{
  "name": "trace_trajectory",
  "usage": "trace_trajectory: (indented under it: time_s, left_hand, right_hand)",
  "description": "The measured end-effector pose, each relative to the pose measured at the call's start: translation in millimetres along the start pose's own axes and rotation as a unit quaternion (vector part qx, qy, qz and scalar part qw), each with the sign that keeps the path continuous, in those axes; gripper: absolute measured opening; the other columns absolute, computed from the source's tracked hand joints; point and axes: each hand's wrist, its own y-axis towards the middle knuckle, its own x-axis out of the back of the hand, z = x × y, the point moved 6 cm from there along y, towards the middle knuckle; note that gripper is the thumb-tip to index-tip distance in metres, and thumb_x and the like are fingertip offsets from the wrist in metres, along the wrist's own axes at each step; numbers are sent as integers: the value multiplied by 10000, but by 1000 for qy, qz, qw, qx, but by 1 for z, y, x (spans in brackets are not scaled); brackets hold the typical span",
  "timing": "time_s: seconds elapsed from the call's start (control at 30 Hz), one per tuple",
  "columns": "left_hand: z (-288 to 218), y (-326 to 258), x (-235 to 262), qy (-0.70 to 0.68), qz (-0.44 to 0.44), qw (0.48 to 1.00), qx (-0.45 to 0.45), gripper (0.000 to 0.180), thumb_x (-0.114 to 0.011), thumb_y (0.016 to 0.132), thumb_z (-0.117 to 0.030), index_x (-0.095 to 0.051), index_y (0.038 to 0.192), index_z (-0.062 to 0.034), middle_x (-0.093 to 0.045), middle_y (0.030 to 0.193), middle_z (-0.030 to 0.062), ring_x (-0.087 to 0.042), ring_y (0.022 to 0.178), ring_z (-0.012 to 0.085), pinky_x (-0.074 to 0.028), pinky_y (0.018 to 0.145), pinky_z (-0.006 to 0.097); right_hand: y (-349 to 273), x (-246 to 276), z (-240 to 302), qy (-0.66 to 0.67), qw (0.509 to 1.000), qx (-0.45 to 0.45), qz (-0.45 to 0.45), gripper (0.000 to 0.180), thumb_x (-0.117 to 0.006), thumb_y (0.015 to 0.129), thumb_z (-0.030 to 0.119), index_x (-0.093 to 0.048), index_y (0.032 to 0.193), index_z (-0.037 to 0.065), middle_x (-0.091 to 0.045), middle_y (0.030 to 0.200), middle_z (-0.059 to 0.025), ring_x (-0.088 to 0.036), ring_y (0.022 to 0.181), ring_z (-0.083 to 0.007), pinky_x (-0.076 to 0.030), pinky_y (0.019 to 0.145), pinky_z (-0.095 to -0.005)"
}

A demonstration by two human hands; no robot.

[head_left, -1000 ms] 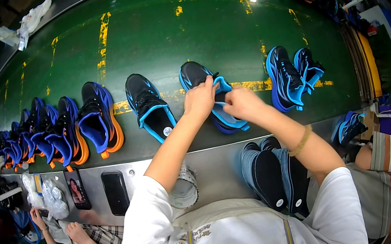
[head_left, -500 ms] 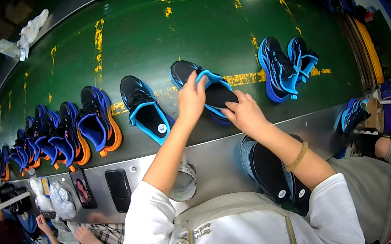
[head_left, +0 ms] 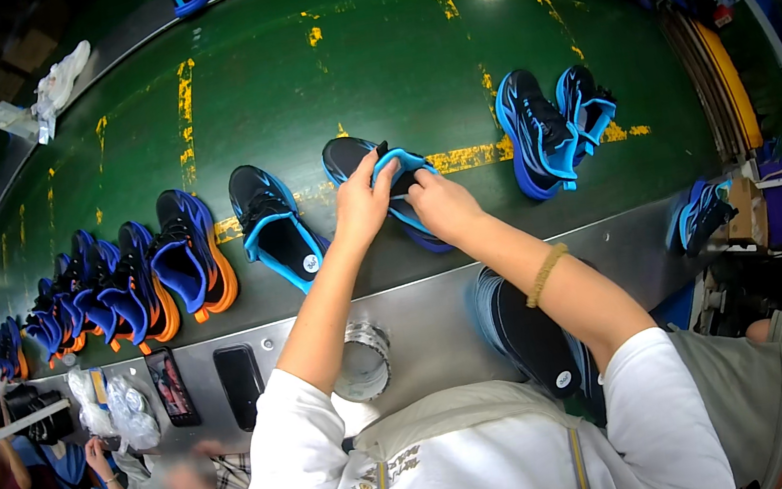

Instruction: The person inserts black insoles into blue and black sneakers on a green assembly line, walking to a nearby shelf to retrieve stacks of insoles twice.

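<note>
A black and blue sneaker lies on the green belt, toe pointing away. My left hand is closed on its light-blue tongue and pulls the opening wide. My right hand reaches into that opening, fingers bent together on a black insole; the insole is mostly hidden inside and the fingertips are partly covered. Just left stands a matching sneaker, its insole with a white round sticker showing. Another pair, a blue-trimmed sneaker and its mate, sits to the right.
Black insoles are stacked at the metal edge before me, beside a roll of tape. Two phones, one dark, and plastic bags lie left. Orange-soled sneakers line the belt. A co-worker's arm is at lower left.
My right hand has moved left and into the sneaker's opening, and the insole has slid deeper inside. My left hand stays on the tongue. The whole view has shifted slightly.
</note>
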Motion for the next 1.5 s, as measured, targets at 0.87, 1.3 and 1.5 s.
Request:
trace_trajectory:
  time_s: [0.87, 1.3, 1.5]
  left_hand:
    - [8, -1, -3, -50, 10, 998, 30, 347, -539, 836, -269, -543, 1076, -18, -610, 910, 190, -610, 831, 293, -463, 714, 317]
    - [12, -1, -15, -48, 8, 999, 20, 320, -539, 839, -239, -538, 1075, -23, -604, 939, 193, -598, 843, 323, -464, 713, 325]
    - [6, -1, -18, -56, 5, 998, -4, 302, -539, 839, -200, -536, 1075, -11, -614, 898, 181, -617, 806, 276, -467, 693, 301]
  right_hand:
    - [-3, 0, 1, -2, 991, 89, 97, 138, -500, 724, 98, -585, 729, -11, -544, 843, -161, -557, 805, -289, -482, 688, -379]
    - [0, -14, -3, -21, 985, 143, 90, 140, -493, 734, 108, -588, 742, 5, -547, 831, -145, -560, 806, -271, -485, 684, -366]
    - [6, -23, -12, -20, 988, 131, 79, 128, -493, 733, 105, -588, 734, 19, -552, 840, -137, -564, 808, -253, -484, 679, -363]
